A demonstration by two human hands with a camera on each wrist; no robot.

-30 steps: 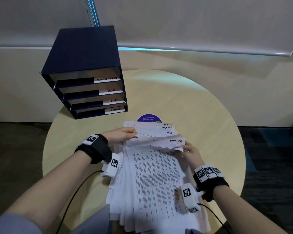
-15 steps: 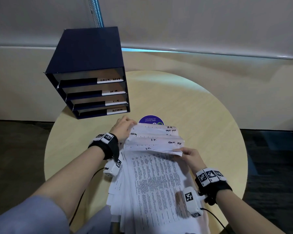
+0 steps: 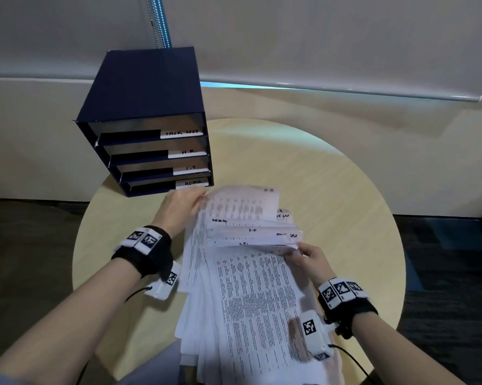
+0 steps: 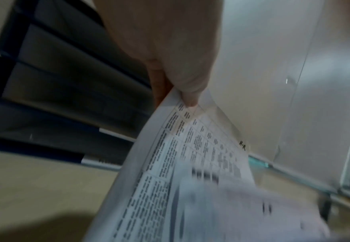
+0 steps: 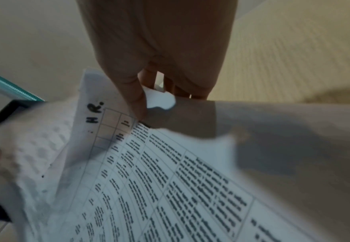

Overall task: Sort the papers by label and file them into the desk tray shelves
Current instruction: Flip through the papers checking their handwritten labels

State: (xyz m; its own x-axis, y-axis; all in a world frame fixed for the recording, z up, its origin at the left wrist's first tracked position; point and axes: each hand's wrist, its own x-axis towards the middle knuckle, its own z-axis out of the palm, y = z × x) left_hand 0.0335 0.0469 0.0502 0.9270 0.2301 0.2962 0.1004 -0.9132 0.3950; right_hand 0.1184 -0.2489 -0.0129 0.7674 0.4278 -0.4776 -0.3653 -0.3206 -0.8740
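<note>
Pinching one sheet, seemingly marked H.R., with left hand; right hand gripping paper stack corners on worktop.

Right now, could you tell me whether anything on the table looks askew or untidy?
Yes: the papers lie in a loose, fanned heap, edges misaligned, its near end hanging past the table edge. The tray shelves also sit skewed at the table's rim.

We see a round, pale wooden surface; on it stand a dark blue desk tray at the far left and fanned papers in front.
</note>
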